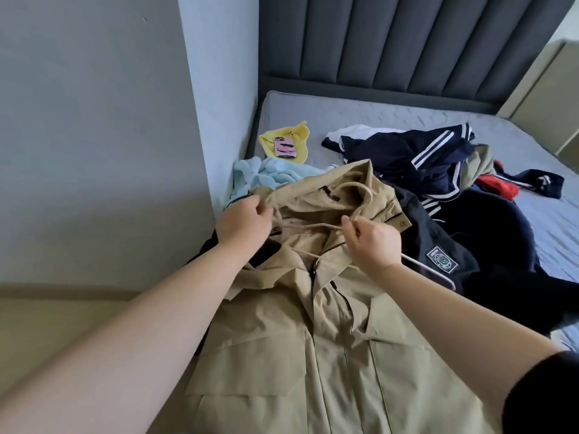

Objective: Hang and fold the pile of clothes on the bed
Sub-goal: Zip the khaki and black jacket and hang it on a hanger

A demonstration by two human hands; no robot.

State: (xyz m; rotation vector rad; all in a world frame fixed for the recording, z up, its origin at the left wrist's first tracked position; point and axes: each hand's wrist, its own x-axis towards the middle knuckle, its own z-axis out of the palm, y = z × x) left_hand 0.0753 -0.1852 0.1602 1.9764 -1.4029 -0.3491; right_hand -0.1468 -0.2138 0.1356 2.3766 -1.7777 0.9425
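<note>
A tan hooded jacket (313,333) lies front-up on the near part of the grey bed (313,111), zipper side facing me. My left hand (242,223) pinches the hood's left edge. My right hand (372,242) pinches the beige drawstring near the collar. A thin white hanger (434,270) shows just right of my right wrist, lying on a dark navy garment with a badge (441,261). Behind it is a pile of navy clothes with white stripes (416,158), some red cloth (498,186) and a white piece (360,131).
A light blue towel (266,175) and a yellow cloth (294,134) with a pink phone (284,147) on it lie at the bed's left edge. The grey wall is on the left, a dark padded headboard (407,42) behind, and pale floor at lower left.
</note>
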